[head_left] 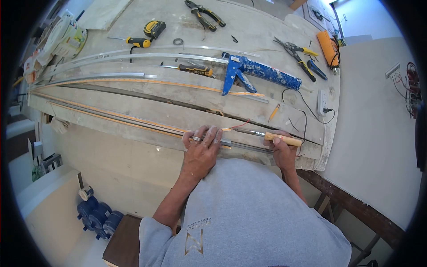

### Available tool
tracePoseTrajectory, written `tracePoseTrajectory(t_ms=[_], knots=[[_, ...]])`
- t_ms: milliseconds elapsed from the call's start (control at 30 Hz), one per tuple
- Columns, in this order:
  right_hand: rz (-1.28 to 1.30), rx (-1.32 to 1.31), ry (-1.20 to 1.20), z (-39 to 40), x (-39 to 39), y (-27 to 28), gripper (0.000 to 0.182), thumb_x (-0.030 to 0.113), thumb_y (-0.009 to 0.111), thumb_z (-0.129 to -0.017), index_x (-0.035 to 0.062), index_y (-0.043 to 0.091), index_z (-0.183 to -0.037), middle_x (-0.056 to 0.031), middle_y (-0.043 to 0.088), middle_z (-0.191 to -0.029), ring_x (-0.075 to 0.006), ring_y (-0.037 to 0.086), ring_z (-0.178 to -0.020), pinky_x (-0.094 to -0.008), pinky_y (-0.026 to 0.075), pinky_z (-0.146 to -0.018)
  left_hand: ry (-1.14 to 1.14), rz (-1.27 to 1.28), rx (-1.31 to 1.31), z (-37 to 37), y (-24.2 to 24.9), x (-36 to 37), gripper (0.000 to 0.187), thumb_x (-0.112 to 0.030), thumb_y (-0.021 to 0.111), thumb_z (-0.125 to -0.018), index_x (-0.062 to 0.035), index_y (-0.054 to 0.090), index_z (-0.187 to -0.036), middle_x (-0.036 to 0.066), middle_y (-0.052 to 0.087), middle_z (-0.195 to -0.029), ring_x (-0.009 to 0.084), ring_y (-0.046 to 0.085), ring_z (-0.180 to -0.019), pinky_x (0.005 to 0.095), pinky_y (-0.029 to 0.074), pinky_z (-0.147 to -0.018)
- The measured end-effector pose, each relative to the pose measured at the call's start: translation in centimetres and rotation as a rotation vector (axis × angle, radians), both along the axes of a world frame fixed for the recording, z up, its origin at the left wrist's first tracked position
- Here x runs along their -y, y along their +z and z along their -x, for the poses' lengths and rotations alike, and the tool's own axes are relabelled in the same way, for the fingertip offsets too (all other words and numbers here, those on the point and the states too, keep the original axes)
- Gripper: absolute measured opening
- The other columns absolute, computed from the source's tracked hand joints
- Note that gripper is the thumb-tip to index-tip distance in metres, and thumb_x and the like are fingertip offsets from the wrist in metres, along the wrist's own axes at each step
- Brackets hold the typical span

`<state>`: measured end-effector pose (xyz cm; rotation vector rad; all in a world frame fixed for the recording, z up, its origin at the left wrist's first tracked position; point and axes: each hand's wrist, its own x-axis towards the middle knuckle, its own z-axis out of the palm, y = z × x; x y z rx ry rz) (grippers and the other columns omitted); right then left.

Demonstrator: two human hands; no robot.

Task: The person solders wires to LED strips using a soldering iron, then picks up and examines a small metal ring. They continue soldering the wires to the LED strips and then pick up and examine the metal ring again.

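My right hand [283,144] is closed around the wooden handle of a soldering iron [290,139], its metal shaft pointing left. The iron's tip is close to the end of an LED strip [226,129], where a short red wire [242,124] sticks up. My left hand [203,144] presses down on the strip, fingers bent and close together, and its fingertips hide part of it. Beneath that hand a thin metal channel [242,145] runs along the table's near edge. Long yellowish LED strips [120,113] stretch away to the left.
A blue caulking gun [267,73] lies across the worktable [147,95]. Around it are a screwdriver [195,69], a pencil [274,113], a tape measure [154,29], pliers [204,15] and snips [296,55]. A power strip [323,103] with cables sits at the right edge.
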<state>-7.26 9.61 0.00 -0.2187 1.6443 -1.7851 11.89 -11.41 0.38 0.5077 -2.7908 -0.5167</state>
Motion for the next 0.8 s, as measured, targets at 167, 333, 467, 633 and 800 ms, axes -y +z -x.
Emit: tracePoseTrajectory(t_ms=[167,333,467,633,800], knots=[[0.002,0.013,-0.009,-0.03,0.13,0.16,0.026,0.011,0.061,-0.086,-0.0057,0.062,-0.105,-0.0152,0.069,-0.095,-0.0221,0.068,-0.085,-0.0346,0.054,-0.078,-0.005,0.004,0.006,0.02,0.03,0.07,0.043,-0.021,0.071,-0.077,-0.0111,0.065,-0.118,0.0,0.056,-0.124,0.0189,0.049,-0.119,0.0447,0.028,-0.095],[-0.008,0.011,-0.005,-0.1,0.35,0.39,0.025,0.012,0.061,-0.086,-0.0051,0.064,-0.104,-0.0137,0.069,-0.093,-0.0191,0.066,-0.083,-0.0311,0.051,-0.076,-0.005,-0.008,0.005,0.04,0.03,0.1,0.044,-0.021,0.072,-0.077,-0.0112,0.064,-0.119,0.001,0.056,-0.123,0.019,0.049,-0.119,0.0446,0.028,-0.095],[-0.035,-0.016,-0.012,-0.1,0.27,0.1,0.024,0.013,0.062,-0.085,-0.0043,0.065,-0.103,-0.012,0.07,-0.09,-0.016,0.065,-0.081,-0.028,0.048,-0.071,-0.004,-0.01,0.006,0.02,0.05,0.13,0.044,-0.021,0.073,-0.077,-0.0112,0.064,-0.119,0.0,0.056,-0.123,0.019,0.049,-0.118,0.0447,0.028,-0.095],[-0.067,-0.029,-0.026,-0.09,0.21,0.0,0.025,0.014,0.063,-0.085,-0.004,0.065,-0.102,-0.0111,0.07,-0.088,-0.0135,0.063,-0.078,-0.0269,0.046,-0.07,-0.007,-0.013,-0.009,0.02,-0.09,0.18,0.043,-0.021,0.073,-0.076,-0.0108,0.065,-0.117,0.001,0.056,-0.123,0.0189,0.05,-0.118,0.0447,0.028,-0.095],[-0.063,-0.043,-0.014,-0.24,0.39,0.38,0.026,0.015,0.063,-0.085,-0.0044,0.065,-0.102,-0.0111,0.07,-0.087,-0.0136,0.063,-0.078,-0.0267,0.046,-0.071,-0.005,-0.018,-0.006,0.04,0.02,0.2,0.043,-0.021,0.072,-0.076,-0.0108,0.065,-0.117,0.001,0.056,-0.123,0.0189,0.05,-0.117,0.0447,0.028,-0.095]])
